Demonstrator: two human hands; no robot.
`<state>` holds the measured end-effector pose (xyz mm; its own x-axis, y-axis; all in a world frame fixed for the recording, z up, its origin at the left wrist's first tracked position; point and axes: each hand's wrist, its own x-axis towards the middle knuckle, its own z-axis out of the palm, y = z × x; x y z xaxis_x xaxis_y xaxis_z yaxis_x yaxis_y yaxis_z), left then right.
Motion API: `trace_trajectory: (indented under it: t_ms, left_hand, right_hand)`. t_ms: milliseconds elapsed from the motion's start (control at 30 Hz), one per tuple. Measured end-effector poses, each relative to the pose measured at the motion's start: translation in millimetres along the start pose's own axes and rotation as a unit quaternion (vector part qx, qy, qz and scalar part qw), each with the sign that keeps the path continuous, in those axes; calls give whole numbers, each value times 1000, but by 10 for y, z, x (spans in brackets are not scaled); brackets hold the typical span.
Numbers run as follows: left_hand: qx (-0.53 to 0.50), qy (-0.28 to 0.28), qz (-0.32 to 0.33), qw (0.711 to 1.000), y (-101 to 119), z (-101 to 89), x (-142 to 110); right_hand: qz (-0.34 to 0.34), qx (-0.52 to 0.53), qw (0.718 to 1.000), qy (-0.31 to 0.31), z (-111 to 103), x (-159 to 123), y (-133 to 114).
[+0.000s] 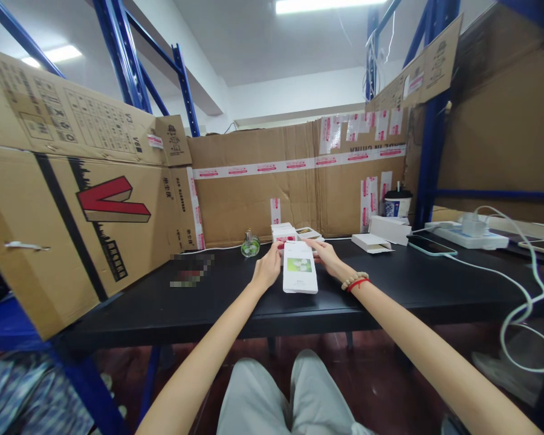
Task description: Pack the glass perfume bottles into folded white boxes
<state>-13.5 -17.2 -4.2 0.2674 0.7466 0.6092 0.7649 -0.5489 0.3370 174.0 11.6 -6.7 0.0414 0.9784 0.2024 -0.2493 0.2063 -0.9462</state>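
Observation:
A white carton with a green-and-white flower picture [300,283] is at the front middle of the black table, its near end toward me. My left hand [268,266] grips its far left side, fingers bent around the edge. On the far right side my right hand [329,258] has its fingers closed against the carton, with a beaded and a red bracelet at the wrist. Parts of both hands' fingertips are hidden. Just left of my left hand stands a round green glass perfume bottle [250,245]. Behind the carton are white boxes [281,229], partly covered by it.
Several white box pieces [370,243] lie to the right. Beyond them are a lidded paper cup [398,205], a phone [430,245], and a white power strip [492,240] with looping cables. Cardboard panels [254,193] wall the table's back and left; blue posts [430,145] frame it.

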Motion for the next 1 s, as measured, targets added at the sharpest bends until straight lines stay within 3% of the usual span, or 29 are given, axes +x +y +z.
trace_trajectory:
  t_ms: [200,400,600,867,1000]
  left_hand:
    - [103,-36,89,990,32,13,-8]
    - [231,-44,117,965,-11,74,29]
    - [235,-18,149,960,-54,98,36]
    - [213,21,242,946,-126,137,44]
    - [204,29,222,953,-137,147,48]
  right_hand:
    - [0,3,1000,-3,-4,22,36]
    - [23,26,998,-44,-2,35,65]
    - [25,-5,998,-62,7,-8,32]
    - [19,-8,998,-62,-4,-8,26]
    - [36,-3,997,-74,2,-18,11]
